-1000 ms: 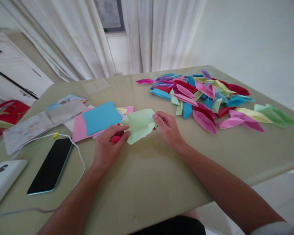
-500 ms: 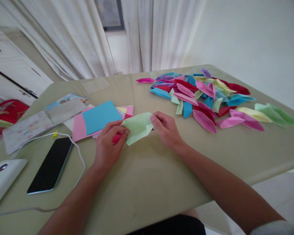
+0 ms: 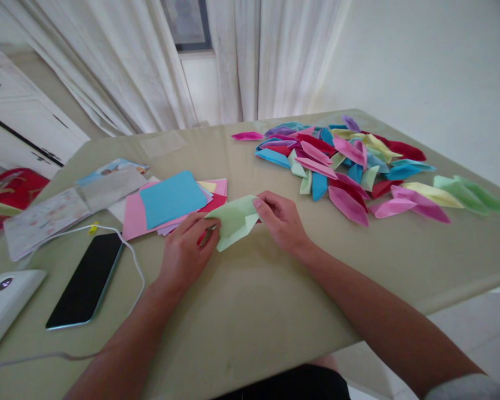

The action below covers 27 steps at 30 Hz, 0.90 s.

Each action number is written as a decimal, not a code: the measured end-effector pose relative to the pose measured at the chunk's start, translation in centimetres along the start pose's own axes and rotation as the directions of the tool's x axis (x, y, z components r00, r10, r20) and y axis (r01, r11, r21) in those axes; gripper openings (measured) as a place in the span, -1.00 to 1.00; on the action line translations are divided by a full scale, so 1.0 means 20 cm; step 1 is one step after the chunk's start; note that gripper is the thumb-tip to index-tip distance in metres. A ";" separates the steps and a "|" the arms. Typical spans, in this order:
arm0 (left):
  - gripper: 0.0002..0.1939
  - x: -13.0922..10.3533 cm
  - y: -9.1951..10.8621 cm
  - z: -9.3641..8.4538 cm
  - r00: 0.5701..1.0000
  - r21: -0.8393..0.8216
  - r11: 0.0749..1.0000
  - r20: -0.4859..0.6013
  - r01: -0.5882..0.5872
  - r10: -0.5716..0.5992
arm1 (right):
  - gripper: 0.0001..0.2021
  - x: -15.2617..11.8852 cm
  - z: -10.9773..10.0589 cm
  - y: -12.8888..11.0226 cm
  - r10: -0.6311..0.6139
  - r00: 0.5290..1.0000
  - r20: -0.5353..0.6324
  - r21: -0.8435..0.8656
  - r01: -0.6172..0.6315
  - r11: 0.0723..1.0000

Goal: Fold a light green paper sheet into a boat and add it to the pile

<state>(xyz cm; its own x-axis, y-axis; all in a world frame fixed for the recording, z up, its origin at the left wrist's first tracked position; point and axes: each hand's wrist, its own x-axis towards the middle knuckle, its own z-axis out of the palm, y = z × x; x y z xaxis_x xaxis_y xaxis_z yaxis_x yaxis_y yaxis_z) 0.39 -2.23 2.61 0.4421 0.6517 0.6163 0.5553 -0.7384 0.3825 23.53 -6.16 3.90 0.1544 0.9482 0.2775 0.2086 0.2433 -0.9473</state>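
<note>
Both hands, left (image 3: 188,247) and right (image 3: 281,221), pinch opposite ends of the pale green folded paper (image 3: 235,221) mid-frame, probably to keep its creases taut.

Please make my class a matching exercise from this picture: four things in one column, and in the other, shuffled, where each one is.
Things
1. Black-screened phone
2. Blue sheet
3. Light green sheet
4. Folded paper pieces

Places
A. Held by the left hand and the right hand
B. Heaped towards the right of the table
C. Beside the white cable
D. On top of other coloured sheets

Pairs: 1-C, 2-D, 3-A, 4-B
</note>
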 end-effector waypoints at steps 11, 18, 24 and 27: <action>-0.69 0.01 0.00 -0.05 0.995 -0.237 0.971 0.100 0.004 0.020 | -0.54 0.05 -0.03 0.01 0.102 0.991 -0.091 0.109 -0.092 0.990; -0.52 0.01 0.02 -0.04 0.997 -0.220 0.974 0.047 -0.052 0.064 | -0.56 0.08 -0.05 0.04 0.263 0.954 -0.141 0.254 -0.221 0.942; -0.83 0.01 0.03 -0.02 0.999 -0.242 0.970 -0.045 -0.026 0.015 | -0.54 0.08 -0.03 0.04 0.296 0.951 -0.092 0.263 -0.263 0.928; -0.65 0.00 0.02 -0.02 0.998 -0.339 0.939 -0.013 0.052 -0.060 | -0.53 0.07 -0.03 0.05 0.306 0.949 -0.075 0.268 -0.277 0.923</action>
<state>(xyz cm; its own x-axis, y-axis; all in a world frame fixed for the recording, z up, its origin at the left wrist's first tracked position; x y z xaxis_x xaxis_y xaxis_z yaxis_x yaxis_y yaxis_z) 0.33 -2.67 3.12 0.3987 0.6927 0.6010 0.3057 -0.7182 0.6250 24.52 -4.64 3.55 0.2828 0.9591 -0.0149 -0.1094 0.0168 -0.9939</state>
